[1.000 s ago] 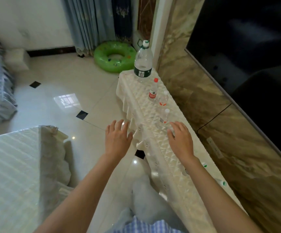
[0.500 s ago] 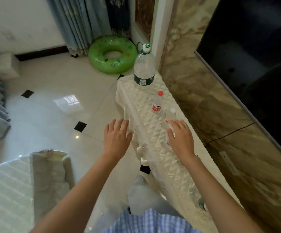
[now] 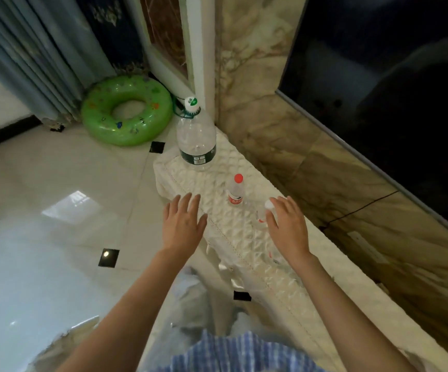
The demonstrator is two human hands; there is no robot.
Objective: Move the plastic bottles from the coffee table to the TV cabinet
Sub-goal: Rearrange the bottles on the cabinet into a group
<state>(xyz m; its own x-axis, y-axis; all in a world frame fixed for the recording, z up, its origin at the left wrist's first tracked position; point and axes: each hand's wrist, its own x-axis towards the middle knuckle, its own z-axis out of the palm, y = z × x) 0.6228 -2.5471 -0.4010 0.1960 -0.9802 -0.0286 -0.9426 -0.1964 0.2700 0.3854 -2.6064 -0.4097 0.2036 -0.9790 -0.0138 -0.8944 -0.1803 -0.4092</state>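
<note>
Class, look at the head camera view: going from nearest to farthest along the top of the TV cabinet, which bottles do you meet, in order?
White-capped small bottle beside the right hand → red-capped small bottle → large green-capped bottle at the cabinet's far end.

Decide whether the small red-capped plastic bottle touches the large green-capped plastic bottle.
Apart. The head view shows bare quilted cabinet cover between the small red-capped plastic bottle and the large green-capped plastic bottle.

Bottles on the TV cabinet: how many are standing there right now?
3: the large bottle at the far end, the red-capped bottle mid-cabinet, the white-capped bottle at the right hand. Others may be hidden.
</note>
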